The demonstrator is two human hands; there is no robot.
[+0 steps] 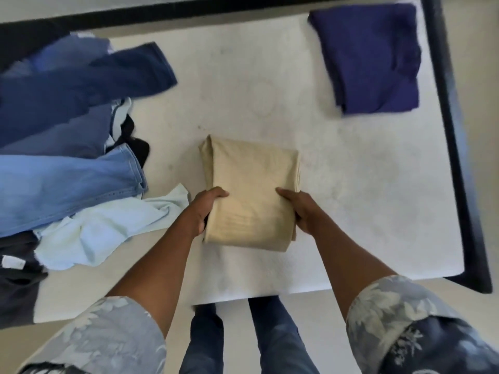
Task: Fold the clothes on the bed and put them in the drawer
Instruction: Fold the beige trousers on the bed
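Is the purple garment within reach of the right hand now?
Probably yes, after letting go: the right hand grips the beige cloth; only bare mattress separates it from the purple garment.

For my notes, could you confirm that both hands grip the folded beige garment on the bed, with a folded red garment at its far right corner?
Not quite: the head view shows the corner garment is purple, not red. Left hand and right hand do grip the beige garment.

No legible text, white tag [13, 261] on dark garment [16, 290] unreadable (too blurred)
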